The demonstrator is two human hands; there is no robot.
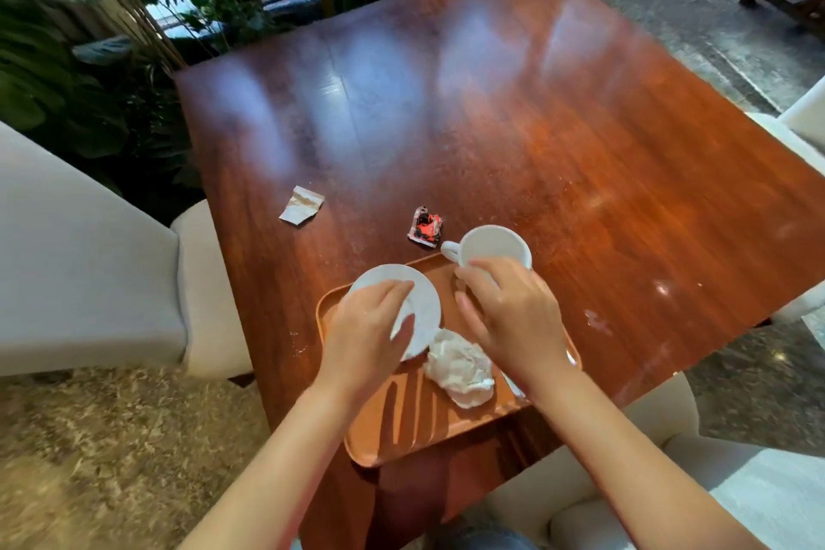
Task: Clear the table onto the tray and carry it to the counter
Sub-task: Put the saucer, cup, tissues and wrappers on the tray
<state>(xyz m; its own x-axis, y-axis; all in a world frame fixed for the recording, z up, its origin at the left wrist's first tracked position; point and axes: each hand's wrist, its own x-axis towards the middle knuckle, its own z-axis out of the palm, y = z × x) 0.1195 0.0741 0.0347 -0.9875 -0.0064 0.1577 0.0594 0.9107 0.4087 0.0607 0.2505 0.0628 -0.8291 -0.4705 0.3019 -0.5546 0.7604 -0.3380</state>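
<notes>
Hands over tray [402, 424]: left [370, 328] grips saucer [417, 297], right [513, 317] grips cup [493, 243].

A café seating area: a glossy reddish-brown wooden table [513, 138] with pale cream upholstered chairs [89, 263] around it, leafy green indoor plants [85, 103] beside a window, a speckled grey stone floor [714, 4], and an orange-brown wooden serving tray [402, 429].
</notes>
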